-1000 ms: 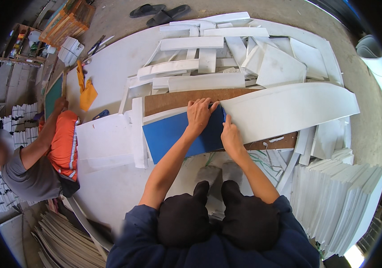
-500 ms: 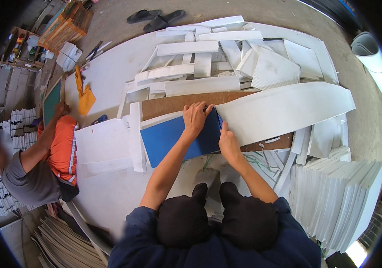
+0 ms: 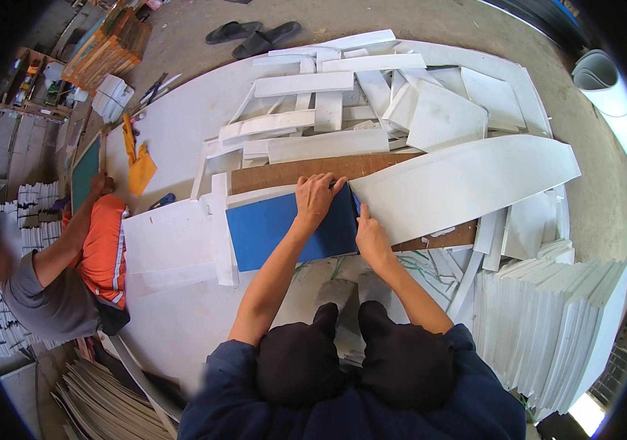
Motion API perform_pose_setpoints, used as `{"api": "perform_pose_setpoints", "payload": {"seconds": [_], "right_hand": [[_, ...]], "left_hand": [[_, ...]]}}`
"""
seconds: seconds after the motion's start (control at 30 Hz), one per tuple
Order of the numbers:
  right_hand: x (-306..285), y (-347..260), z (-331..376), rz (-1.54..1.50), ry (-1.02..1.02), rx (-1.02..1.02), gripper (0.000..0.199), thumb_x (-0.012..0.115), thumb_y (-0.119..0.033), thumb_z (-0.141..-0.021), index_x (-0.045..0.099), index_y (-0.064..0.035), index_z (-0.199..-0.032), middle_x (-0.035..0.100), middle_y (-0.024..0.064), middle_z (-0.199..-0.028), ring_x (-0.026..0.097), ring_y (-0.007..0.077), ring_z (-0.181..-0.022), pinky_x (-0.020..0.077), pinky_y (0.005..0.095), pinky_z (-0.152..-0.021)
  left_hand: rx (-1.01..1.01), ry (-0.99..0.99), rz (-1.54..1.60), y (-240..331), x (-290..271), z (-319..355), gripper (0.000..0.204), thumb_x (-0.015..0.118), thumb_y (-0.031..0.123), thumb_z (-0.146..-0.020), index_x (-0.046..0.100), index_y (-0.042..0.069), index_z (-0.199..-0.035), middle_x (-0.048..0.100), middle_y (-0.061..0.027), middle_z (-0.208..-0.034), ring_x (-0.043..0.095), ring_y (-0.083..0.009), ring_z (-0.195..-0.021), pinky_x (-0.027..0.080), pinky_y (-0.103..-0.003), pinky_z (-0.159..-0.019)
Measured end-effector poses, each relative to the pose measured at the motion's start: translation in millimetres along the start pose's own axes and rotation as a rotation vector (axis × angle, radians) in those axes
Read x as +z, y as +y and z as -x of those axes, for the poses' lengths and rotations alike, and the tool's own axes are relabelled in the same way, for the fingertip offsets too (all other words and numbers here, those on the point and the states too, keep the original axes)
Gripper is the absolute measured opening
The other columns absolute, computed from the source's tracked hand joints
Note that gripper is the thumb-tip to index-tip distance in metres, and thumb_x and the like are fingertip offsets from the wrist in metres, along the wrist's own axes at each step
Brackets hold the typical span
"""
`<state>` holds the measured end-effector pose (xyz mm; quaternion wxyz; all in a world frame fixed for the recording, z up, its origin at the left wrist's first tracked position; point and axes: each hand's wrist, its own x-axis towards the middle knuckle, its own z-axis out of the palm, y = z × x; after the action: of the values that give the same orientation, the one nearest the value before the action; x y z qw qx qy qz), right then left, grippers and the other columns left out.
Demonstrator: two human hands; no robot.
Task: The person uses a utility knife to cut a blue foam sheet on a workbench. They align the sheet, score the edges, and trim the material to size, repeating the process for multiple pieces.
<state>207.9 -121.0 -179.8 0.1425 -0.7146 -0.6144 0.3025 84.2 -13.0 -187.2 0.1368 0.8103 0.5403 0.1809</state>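
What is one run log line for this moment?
left hand flat on blue template | right hand at its edge | on long white sheet

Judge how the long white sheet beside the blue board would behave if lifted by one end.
The long white sheet looks thin and already curves along its length, so it would probably flex and droop. It seems light for its size, like foam. Unsupported, it might crease.

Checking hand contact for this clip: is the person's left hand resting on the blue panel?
Yes, the left hand lies flat, fingers spread, on the blue panel near its upper right corner.
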Motion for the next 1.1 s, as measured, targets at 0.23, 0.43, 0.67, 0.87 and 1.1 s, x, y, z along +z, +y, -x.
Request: {"api": "perform_pose_setpoints", "payload": {"seconds": [0.23,0.43,0.67,0.87,1.1], "right_hand": [[-21.9,-9.9,10.4,-0.166,-0.012,0.05,0.026,0.038,-0.012,-0.092,0.033,0.0045,-0.111,0.057,0.0298,-0.077,0.058,0.0441,-0.076,0.0474,0.0489,-0.064],[-61.3,-41.3,14.1,-0.207,0.15,-0.021,0.022,0.038,-0.01,-0.092,0.03,0.0024,-0.108,0.056,0.0305,-0.082,0.057,0.0456,-0.076,0.0465,0.051,-0.061],[-33.6,-36.7,-16.6,-0.168,0.186,-0.095,0.019,0.038,-0.008,-0.091,0.032,0.0039,-0.106,0.057,0.0298,-0.082,0.057,0.0454,-0.075,0.0476,0.0492,-0.061],[-22.6,-37.4,-13.7,-0.169,0.186,-0.055,0.018,0.038,-0.003,-0.089,0.033,0.0045,-0.105,0.056,0.0326,-0.078,0.055,0.0475,-0.075,0.0452,0.0509,-0.063],[-27.6,-35.6,-26.4,-0.142,0.107,-0.038,0.021,0.038,-0.007,-0.091,0.033,0.0062,-0.106,0.057,0.0295,-0.076,0.058,0.0437,-0.074,0.0479,0.0475,-0.062]], "left_hand": [[0.056,-0.007,0.036,-1.0,-11.0,-4.2,0.031,0.055,0.036,-0.084,0.066,0.007,-0.083,0.065,-0.0106,-0.078,0.061,-0.0255,-0.073,0.04,-0.036,-0.071],[-0.03,0.065,0.029,-9.5,-23.3,-24.9,0.033,0.052,0.036,-0.087,0.066,0.006,-0.084,0.065,-0.0118,-0.078,0.061,-0.0282,-0.075,0.04,-0.038,-0.073],[-0.022,0.115,0.07,0.9,-30.6,-28.9,0.032,0.051,0.034,-0.087,0.065,0.006,-0.083,0.065,-0.0119,-0.079,0.06,-0.0288,-0.075,0.039,-0.037,-0.075],[-0.027,0.128,0.05,-3.6,-28.2,-26.5,0.032,0.052,0.034,-0.087,0.065,0.006,-0.081,0.065,-0.0102,-0.078,0.06,-0.0269,-0.074,0.039,-0.036,-0.075],[-0.016,0.152,0.017,0.9,-25.7,-22.8,0.029,0.053,0.034,-0.085,0.064,0.008,-0.079,0.065,-0.0086,-0.078,0.06,-0.0244,-0.076,0.039,-0.035,-0.073]]}}
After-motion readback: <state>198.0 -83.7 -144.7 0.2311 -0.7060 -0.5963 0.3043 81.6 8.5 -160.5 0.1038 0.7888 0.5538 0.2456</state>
